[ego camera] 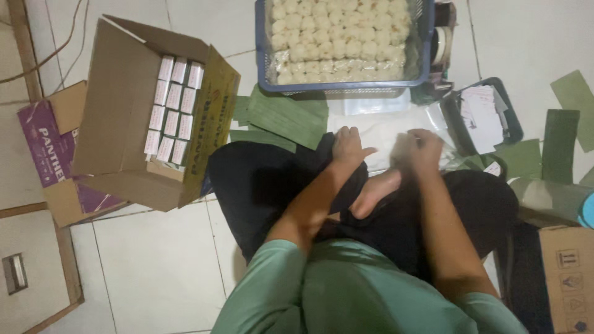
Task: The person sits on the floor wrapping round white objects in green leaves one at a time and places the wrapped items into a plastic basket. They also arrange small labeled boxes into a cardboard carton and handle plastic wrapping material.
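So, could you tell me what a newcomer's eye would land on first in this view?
Probably the blue basket at top centre, packed with rows of pale round dough-like pieces. Next, the open cardboard box at the left, holding small white packets in neat rows. In the middle, the left hand and right hand handle a clear plastic bag over the lap, with green leaf-like strips on the tiled floor.

At your left, an open brown carton (124, 111) on the floor holds rows of small white boxes (173, 108). Beside it lies a purple flattened carton (43, 148). Another brown carton (566, 278) stands at your right.
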`<move>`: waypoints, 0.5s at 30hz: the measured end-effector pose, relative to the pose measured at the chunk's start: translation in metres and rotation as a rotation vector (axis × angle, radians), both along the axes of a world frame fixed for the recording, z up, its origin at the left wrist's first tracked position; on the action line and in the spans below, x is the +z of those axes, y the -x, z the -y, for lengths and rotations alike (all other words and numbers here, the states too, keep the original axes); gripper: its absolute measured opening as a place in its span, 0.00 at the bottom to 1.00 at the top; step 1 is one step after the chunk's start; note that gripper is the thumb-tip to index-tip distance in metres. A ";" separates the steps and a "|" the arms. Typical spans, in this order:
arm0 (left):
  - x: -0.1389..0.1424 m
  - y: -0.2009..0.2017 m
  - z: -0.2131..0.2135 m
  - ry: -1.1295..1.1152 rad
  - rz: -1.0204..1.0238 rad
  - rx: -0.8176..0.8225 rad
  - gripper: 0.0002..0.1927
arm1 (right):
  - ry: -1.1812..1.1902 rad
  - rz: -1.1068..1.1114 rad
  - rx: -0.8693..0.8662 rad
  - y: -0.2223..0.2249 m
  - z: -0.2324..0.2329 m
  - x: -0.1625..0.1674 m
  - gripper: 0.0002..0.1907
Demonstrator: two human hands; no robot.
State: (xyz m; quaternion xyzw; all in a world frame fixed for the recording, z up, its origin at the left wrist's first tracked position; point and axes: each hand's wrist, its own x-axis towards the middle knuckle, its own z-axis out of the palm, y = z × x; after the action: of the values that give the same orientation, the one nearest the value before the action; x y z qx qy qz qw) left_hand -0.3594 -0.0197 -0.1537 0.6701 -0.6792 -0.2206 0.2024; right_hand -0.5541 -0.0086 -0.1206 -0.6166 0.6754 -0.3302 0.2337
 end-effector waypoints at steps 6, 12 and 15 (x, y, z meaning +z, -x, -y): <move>-0.009 0.009 0.013 -0.303 -0.896 0.321 0.06 | -0.143 0.168 0.006 -0.025 0.008 0.022 0.13; 0.013 -0.025 0.023 -0.090 -0.322 0.273 0.20 | -0.269 0.272 -0.013 -0.031 0.014 0.030 0.16; 0.009 -0.038 0.020 -0.701 -0.892 0.392 0.22 | -0.241 0.184 0.044 -0.030 0.015 0.023 0.17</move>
State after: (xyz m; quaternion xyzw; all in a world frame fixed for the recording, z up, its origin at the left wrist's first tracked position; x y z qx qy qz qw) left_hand -0.3214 -0.0398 -0.1442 0.6526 -0.2793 -0.6498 0.2717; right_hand -0.5241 -0.0239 -0.0978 -0.5659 0.6720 -0.2970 0.3742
